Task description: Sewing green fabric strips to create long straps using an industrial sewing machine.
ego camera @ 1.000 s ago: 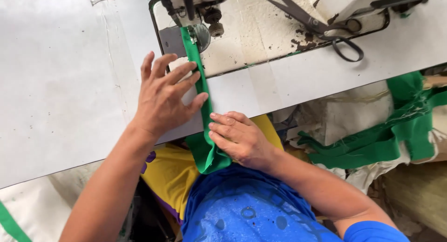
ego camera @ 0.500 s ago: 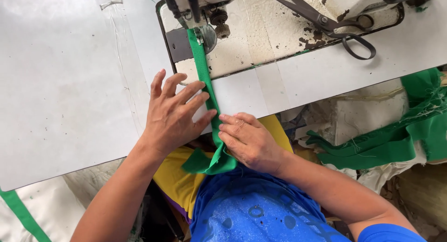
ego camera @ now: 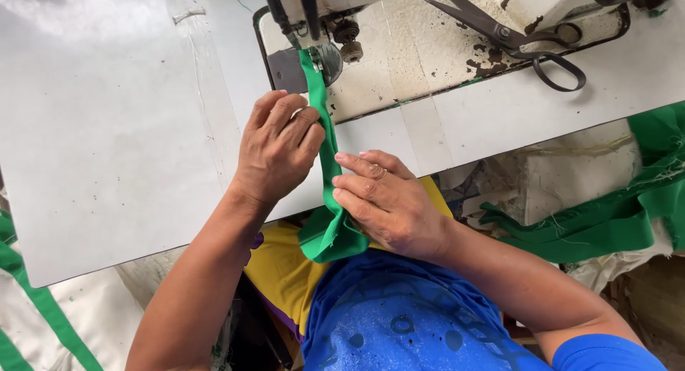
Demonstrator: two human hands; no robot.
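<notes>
A narrow green fabric strip [ego camera: 318,103] runs from under the sewing machine's presser foot [ego camera: 308,41] down over the table edge into my lap. My left hand [ego camera: 277,148] lies curled on the strip's left side, fingertips pinching its edge. Just right of the strip, my right hand [ego camera: 382,202] presses its fingers against the folded fabric at the table edge. The strip's lower end [ego camera: 330,235] bunches between both hands.
Large black scissors [ego camera: 517,37] lie on the worn white machine bed [ego camera: 414,50]. The white table [ego camera: 107,128] spreads to the left. Green fabric strips [ego camera: 606,225] and white cloth are piled at the right; more green strips [ego camera: 43,307] hang at the lower left.
My left hand has curled from flat with spread fingers into a pinch on the strip and moved up toward the needle. The right hand stays at the table edge.
</notes>
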